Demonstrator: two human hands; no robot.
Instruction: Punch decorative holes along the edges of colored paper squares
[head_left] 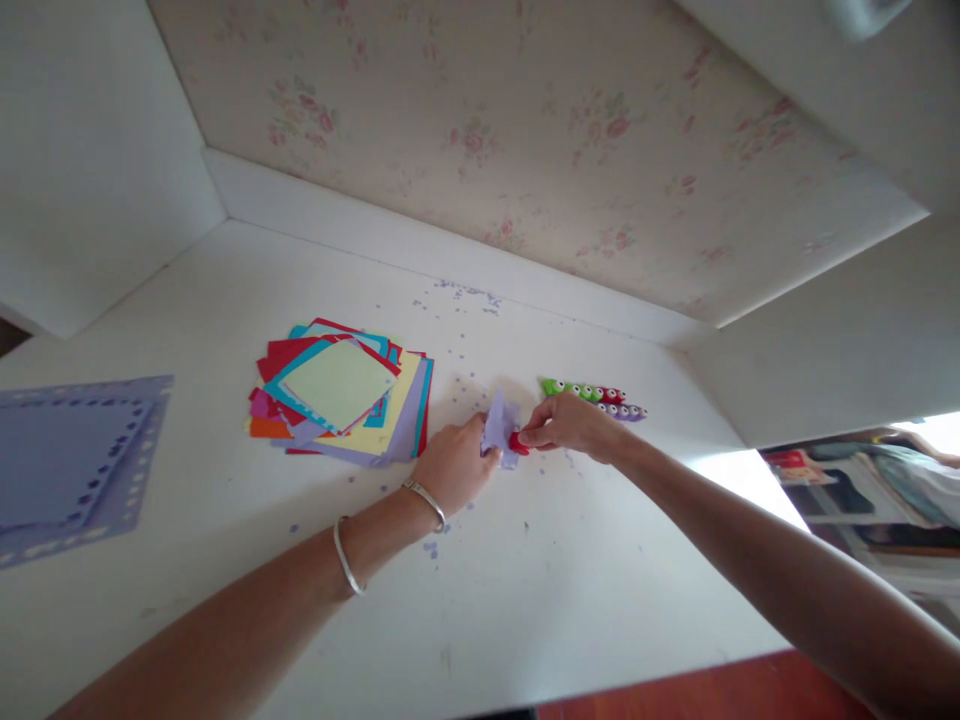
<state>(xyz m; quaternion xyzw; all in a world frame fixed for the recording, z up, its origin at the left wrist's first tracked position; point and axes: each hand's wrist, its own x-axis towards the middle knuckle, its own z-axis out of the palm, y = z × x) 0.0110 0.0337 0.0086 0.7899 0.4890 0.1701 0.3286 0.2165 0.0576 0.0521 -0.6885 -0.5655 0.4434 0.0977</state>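
Note:
My left hand (452, 465) pinches a small folded lilac paper (500, 428) just above the white desk (225, 500). My right hand (564, 422) is closed on a small red punch (518, 443) that sits against the lower right edge of that paper. Both hands meet at the middle of the desk. Two thin silver bangles ring my left wrist.
A fanned stack of coloured paper squares (341, 400) lies left of my hands. A row of small green, red and purple punches (596, 397) rests behind my right hand. A lilac sheet with a punched border (71, 460) lies far left. Lilac punch dots (465, 295) scatter across the desk.

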